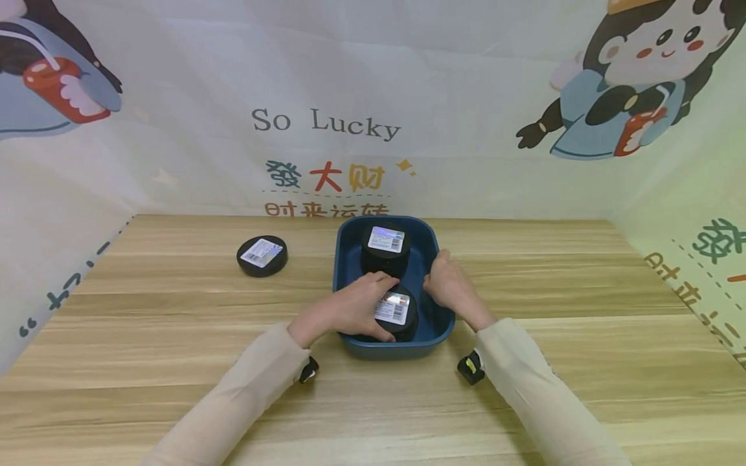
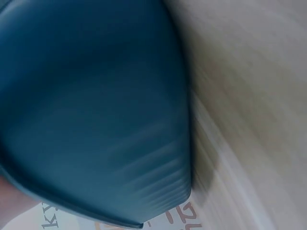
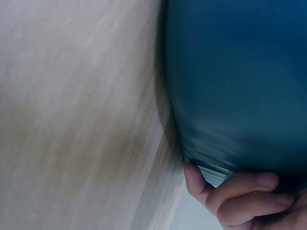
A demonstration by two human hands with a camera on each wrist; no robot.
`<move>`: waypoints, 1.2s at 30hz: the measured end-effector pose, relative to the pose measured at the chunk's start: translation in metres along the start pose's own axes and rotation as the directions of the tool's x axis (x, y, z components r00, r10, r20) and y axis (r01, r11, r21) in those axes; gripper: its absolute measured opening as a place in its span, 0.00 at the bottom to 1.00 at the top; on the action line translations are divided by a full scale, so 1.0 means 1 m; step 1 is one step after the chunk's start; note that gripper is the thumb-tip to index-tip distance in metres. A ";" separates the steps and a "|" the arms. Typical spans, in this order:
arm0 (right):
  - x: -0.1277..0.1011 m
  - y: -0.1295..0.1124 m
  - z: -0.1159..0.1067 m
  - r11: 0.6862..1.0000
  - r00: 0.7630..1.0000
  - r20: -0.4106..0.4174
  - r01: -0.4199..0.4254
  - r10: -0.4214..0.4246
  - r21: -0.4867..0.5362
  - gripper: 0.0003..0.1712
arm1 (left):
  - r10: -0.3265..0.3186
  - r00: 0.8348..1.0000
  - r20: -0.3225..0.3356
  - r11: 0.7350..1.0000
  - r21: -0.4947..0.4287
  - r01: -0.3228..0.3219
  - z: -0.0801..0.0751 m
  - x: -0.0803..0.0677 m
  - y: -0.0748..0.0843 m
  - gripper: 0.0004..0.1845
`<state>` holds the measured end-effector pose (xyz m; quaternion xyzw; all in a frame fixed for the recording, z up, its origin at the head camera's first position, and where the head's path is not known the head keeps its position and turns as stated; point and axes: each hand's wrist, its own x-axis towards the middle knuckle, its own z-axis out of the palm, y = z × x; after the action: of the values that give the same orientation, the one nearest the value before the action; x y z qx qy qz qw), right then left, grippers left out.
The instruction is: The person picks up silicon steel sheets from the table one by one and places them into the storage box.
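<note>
A blue plastic bin (image 1: 387, 351) with rounded corners stands on the table. My left hand (image 1: 355, 305) reaches into its near end and grips a black round container (image 1: 397, 309) with a white label on top, thumb at the near side and fingers at the far side. Behind it in the bin sits another black round container (image 1: 386, 249), also labelled. At the right rim, my right hand (image 1: 454, 286) holds the bin's edge; the right wrist view shows its fingers (image 3: 244, 184) curled at the rim. The left wrist view mostly shows the bin's outer wall (image 2: 96, 115).
One more black round container (image 1: 262, 255), label up, lies on the wooden table (image 1: 146, 310) left of the bin. A printed white cloth (image 1: 466, 175) hangs behind the table and along both sides.
</note>
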<state>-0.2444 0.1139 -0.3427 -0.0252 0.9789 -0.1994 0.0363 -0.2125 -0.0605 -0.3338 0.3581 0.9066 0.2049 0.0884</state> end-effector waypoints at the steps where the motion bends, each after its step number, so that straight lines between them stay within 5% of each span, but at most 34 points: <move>1: 0.000 0.000 0.000 1.000 1.000 0.001 -0.001 0.001 0.001 0.20 | -0.002 1.000 0.003 1.000 0.003 0.002 0.000 0.000 0.000 0.45; 22: 0.001 0.000 0.000 1.000 1.000 -0.005 0.006 -0.006 -0.008 0.21 | -0.032 0.995 0.095 0.998 0.050 0.027 0.002 0.001 0.006 0.45; 36: 0.001 0.000 0.000 1.000 1.000 0.009 -0.005 0.005 0.001 0.21 | -0.016 0.997 0.081 0.998 0.058 0.012 0.004 0.001 0.005 0.44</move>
<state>-0.2453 0.1133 -0.3429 -0.0237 0.9788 -0.1995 0.0410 -0.2093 -0.0551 -0.3358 0.3623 0.9102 0.1635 0.1166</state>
